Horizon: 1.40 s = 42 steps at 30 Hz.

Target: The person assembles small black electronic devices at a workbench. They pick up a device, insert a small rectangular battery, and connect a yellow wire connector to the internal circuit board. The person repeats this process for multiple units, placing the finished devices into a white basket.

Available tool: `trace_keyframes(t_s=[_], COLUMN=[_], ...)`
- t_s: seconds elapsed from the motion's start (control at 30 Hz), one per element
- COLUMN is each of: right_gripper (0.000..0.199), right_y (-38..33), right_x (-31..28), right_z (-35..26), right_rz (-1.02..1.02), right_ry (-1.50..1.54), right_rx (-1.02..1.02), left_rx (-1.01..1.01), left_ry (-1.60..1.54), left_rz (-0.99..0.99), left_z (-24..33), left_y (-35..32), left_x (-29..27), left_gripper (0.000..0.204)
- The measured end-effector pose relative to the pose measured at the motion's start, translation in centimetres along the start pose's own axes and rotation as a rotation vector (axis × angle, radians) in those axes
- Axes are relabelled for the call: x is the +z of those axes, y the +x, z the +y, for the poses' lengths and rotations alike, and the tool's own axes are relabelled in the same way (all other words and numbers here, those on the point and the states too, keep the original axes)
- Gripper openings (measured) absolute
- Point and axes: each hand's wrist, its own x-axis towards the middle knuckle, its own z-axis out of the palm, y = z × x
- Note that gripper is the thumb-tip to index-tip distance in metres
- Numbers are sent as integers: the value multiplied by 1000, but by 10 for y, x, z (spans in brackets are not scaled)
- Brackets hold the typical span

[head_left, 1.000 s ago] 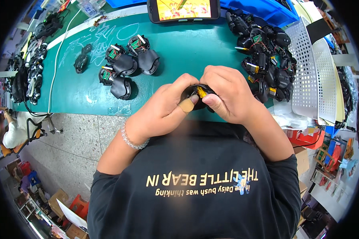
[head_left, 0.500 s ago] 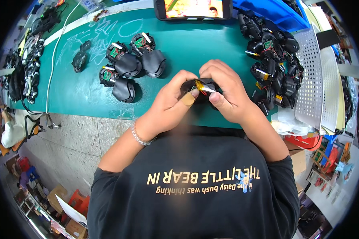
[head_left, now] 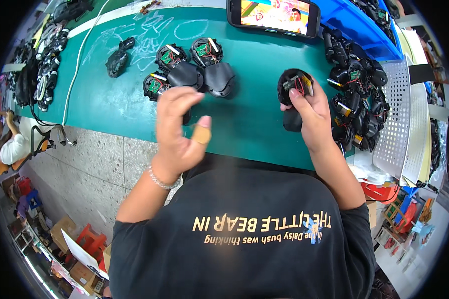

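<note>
My right hand (head_left: 312, 112) grips an opened black plastic housing (head_left: 286, 85) with red wires and a small yellow-and-silver battery showing inside. The thumb presses near the wires, and a second black shell hangs below. My left hand (head_left: 179, 132) is raised with thumb and fingers apart, a tan bandage round the thumb, and nothing in it. Just beyond it lie several similar opened housings (head_left: 220, 79) with green circuit boards (head_left: 168, 56) and white battery strips. The left hand partly hides the nearest one.
A phone (head_left: 274, 17) playing a video stands at the back of the green table (head_left: 254, 55). To the right are a pile of black housings (head_left: 359, 74), a blue bin (head_left: 354, 22) and a perforated metal tray (head_left: 393, 119). A dark part (head_left: 117, 63) and a white cable (head_left: 77, 65) lie left.
My hands have parted. The right hand has carried the housing to the right, while the left let go and moved left toward the laid-out housings. The whole view has shifted slightly.
</note>
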Motion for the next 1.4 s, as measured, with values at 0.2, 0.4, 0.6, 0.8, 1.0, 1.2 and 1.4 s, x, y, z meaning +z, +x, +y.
trace_keyframes(t_s=[0.2,0.4,0.6,0.8,1.0,1.2,1.4], right_gripper=[24,38,46,57,37,37,14], right_y=[42,76,73,39,40,34,18], right_x=[20,79,98,56,-79,-160,-157], right_z=[6,26,29,4,-62,-75,-83], right_rz=[-54,106,-43,-135,267,141,117], right_ry=[-535,-736,-719,-818,-1279,-1517,-1154], right_rx=[-88,-401,-461,-610,-715,-167,-227], left_rx=[-139,-161,-237,-186,-27,119,52], left_ry=[393,464,302,300,92,-87,-332], left_rz=[-68,-119,-64,-4,67,-8,-105], left_z=[-13,-21,-27,-16,2,19,36], left_y=[-18,-18,-21,-20,-13,0,13], left_x=[-18,-22,-30,-30,-12,18,43], left_gripper=[40,39,39,34,23,29,22])
